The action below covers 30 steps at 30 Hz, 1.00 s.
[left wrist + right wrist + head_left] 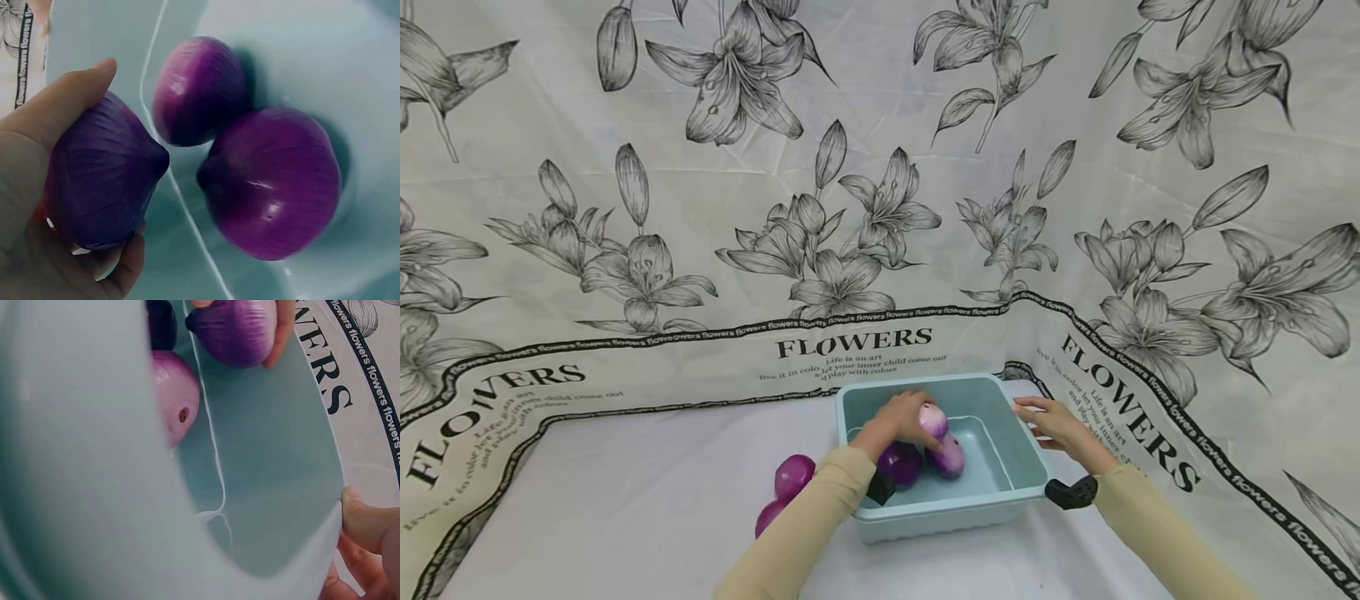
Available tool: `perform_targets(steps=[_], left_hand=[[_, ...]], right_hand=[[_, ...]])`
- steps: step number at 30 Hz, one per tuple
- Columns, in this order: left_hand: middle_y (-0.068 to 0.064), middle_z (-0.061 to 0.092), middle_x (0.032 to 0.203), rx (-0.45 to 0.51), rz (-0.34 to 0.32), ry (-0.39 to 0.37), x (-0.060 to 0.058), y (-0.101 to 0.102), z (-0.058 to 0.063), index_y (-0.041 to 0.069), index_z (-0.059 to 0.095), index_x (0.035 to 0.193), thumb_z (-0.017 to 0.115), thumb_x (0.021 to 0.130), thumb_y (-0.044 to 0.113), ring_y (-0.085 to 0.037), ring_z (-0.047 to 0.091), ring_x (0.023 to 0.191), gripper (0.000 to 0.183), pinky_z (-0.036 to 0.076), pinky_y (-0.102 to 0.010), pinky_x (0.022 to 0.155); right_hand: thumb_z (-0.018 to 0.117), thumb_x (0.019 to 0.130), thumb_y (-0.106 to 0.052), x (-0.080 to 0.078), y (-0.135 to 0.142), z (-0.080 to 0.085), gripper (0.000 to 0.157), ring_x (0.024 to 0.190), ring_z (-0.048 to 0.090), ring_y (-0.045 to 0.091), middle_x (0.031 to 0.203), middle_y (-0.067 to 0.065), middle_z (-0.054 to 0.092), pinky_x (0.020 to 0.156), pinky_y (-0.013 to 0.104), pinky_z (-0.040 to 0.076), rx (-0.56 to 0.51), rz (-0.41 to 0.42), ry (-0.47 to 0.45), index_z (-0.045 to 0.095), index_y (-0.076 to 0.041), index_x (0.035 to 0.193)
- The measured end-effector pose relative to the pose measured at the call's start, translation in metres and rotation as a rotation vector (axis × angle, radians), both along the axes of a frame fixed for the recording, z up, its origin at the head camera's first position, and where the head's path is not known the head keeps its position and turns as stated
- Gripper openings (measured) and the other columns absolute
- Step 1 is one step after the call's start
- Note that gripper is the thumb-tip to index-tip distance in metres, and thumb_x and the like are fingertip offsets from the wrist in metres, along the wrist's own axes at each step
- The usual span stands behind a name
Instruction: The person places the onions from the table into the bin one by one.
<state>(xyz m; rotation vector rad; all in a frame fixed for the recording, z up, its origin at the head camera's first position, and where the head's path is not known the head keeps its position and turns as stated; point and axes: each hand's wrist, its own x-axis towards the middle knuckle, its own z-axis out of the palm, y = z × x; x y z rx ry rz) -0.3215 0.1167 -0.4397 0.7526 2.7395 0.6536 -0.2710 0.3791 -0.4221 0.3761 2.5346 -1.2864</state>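
Observation:
My left hand [904, 417] grips a red onion [103, 175] inside the light blue plastic basin [940, 502], thumb along one side and fingers curled under the other. In the left wrist view the onion's pointed end faces two more onions lying on the basin floor: a large deep-purple onion [275, 184] and a smaller, paler onion [201, 90]. At the basin's right side, my right hand [1060, 427] holds the rim. The right wrist view has its thumb [362, 519] on the rim's edge, with the fingers outside the wall.
Two more red onions, an upper one [793, 477] and a lower one [769, 515], lie on the white-covered table [647, 500] left of the basin, the lower partly behind my left sleeve. A flower-printed cloth [850, 250] rises close behind the basin and along its right.

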Motion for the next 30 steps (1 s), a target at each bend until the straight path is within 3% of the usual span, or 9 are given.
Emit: perform_targets(steps=[19, 30], left_hand=[[-0.005, 0.057, 0.113, 0.02, 0.017, 0.018, 0.003, -0.013, -0.008, 0.016, 0.055, 0.119, 0.082, 0.058, 0.037, -0.019, 0.053, 0.103, 0.07, 0.046, -0.03, 0.089], [-0.006, 0.053, 0.123, 0.067, 0.043, 0.016, 0.006, -0.021, 0.006, 0.019, 0.05, 0.126, 0.081, 0.06, 0.035, -0.025, 0.05, 0.113, 0.076, 0.045, -0.04, 0.093]], right_hand=[[0.046, 0.09, -0.046, 0.0, -0.004, 0.001, 0.064, 0.094, 0.058, 0.021, 0.124, 0.021, 0.051, 0.071, 0.03, 0.049, 0.01, 0.029, -0.004, 0.034, -0.004, 0.137], [0.046, 0.09, -0.047, 0.001, 0.0, 0.0, 0.066, 0.095, 0.057, 0.022, 0.127, 0.024, 0.047, 0.07, 0.03, 0.049, 0.036, 0.026, -0.013, 0.032, -0.004, 0.137]])
